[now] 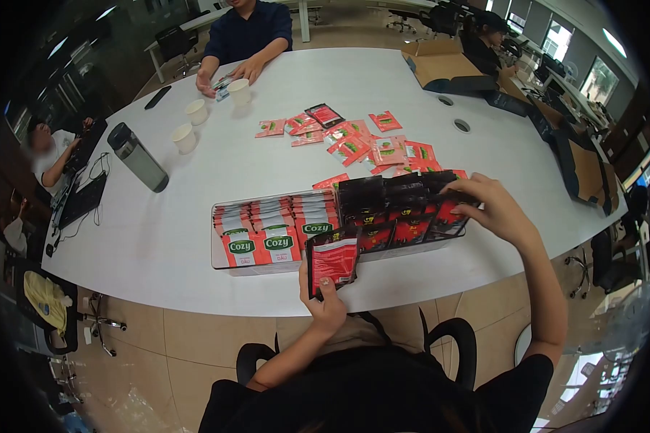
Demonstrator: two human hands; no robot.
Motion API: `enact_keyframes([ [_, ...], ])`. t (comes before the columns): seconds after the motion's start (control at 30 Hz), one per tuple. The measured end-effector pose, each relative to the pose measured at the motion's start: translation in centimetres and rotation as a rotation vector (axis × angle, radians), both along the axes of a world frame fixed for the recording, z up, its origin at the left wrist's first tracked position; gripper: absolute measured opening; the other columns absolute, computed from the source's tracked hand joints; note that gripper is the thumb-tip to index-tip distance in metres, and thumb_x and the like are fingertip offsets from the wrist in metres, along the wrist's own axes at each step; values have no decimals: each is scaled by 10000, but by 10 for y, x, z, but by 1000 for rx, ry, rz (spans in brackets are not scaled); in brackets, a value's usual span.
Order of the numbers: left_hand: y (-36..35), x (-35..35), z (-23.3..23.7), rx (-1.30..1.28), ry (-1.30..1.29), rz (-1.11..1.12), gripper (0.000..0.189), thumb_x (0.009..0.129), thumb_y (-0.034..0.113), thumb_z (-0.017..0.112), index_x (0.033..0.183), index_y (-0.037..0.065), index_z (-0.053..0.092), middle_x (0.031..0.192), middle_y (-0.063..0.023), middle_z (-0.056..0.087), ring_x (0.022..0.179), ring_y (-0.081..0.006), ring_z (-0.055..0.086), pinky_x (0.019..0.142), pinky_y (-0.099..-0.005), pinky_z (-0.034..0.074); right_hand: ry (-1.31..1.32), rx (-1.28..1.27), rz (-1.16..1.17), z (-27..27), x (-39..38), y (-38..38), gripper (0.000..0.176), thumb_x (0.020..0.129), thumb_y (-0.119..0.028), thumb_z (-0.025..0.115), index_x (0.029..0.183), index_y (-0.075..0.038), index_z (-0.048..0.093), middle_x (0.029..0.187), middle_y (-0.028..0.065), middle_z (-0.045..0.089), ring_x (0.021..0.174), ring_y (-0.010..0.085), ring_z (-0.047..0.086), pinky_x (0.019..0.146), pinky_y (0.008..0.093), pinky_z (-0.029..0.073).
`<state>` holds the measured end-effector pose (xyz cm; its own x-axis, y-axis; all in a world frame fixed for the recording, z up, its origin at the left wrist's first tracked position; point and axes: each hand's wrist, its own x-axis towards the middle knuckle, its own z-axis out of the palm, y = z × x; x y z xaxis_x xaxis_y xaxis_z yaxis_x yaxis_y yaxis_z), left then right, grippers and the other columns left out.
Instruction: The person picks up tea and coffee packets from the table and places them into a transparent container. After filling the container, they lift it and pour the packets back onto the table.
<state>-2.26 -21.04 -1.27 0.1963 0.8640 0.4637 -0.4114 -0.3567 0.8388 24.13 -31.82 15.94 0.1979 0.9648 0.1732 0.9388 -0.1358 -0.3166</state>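
My left hand (323, 302) grips a red and black sachet (332, 260) by its lower edge, upright just in front of a clear tray (220, 256). The tray holds rows of Cozy tea packets (267, 231) on its left and black and red sachets (401, 213) on its right. My right hand (487, 206) rests on the far right end of the black sachets, fingers pinching the top of one. Loose red packets (354, 141) lie scattered on the white table (152, 238) beyond the tray.
A grey flask (137, 156) stands at the left, with three paper cups (195, 119) behind it. Across the table a person in a dark shirt (247, 32) handles small packets. A phone (157, 97), a laptop (79, 198) and open cardboard boxes (448, 65) lie around the edges.
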Motion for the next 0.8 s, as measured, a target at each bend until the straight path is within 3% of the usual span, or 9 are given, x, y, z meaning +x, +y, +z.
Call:
enact_keyframes([
  [0.13,-1,2,-2,-35,-40,-7,511,1008,288,466,1346,-89,398,1144,-143,592,993,-172,580,891,-304,452,-326,-183,82,-19,-8,16,599,664,-76,800,1217,-118,570,1214,114,555,1059,286,550,914,398,446],
  [0.23,-2,4,-3,-68,-99,-30,548,1009,340,471,1346,-85,395,1136,-142,593,983,-175,583,885,-306,456,-404,79,19,-30,-16,20,917,557,-123,871,1367,-158,442,1342,130,461,1161,306,498,959,418,426],
  [0.3,1,3,-12,-56,-103,-35,572,1007,375,472,1341,-84,398,1139,-146,593,989,-173,579,889,-307,455,-374,76,22,-31,-8,23,1100,493,-137,898,1436,-172,333,1362,139,433,1190,323,478,968,439,433],
  [0.33,4,2,-13,-14,-52,-14,591,1010,403,457,1334,-85,377,1157,-178,590,993,-218,616,894,-336,479,-356,77,21,-34,-4,25,1193,461,-144,912,1471,-178,279,1372,143,419,1205,332,467,972,449,437],
  [0.43,1,7,11,-32,-179,-199,592,1013,414,436,1325,-81,351,1162,-212,590,993,-283,651,886,-389,515,-274,41,24,-48,-1,27,1280,426,-147,922,1500,-178,228,1312,131,464,1161,330,482,955,442,466],
  [0.47,3,9,11,2,-88,-119,609,1006,470,399,1307,-52,309,1048,-268,623,902,-348,685,792,-439,570,-267,-1,2,-47,-2,28,1279,427,-150,921,1501,-172,228,1285,127,477,1142,330,488,946,439,474],
  [0.57,1,7,16,-69,-191,-288,577,1013,405,431,1312,-80,335,1126,-233,609,925,-326,684,817,-414,561,-277,-83,-41,-41,-3,30,1279,432,-155,917,1507,-156,224,1208,117,509,1086,330,504,923,428,492],
  [0.63,2,5,13,-101,-183,-356,517,1022,348,435,1301,-80,353,1085,-226,632,895,-315,693,802,-391,564,-300,-75,-26,-47,0,31,1284,433,-155,914,1512,-149,217,1163,111,522,1051,329,515,911,417,496],
  [0.8,2,1,27,-165,-70,-384,300,1011,145,438,1205,-84,448,962,-197,686,840,-251,702,769,-342,565,-280,-32,8,-45,-2,29,1242,464,-135,897,1512,-141,230,1222,108,513,1106,312,506,922,412,485],
])
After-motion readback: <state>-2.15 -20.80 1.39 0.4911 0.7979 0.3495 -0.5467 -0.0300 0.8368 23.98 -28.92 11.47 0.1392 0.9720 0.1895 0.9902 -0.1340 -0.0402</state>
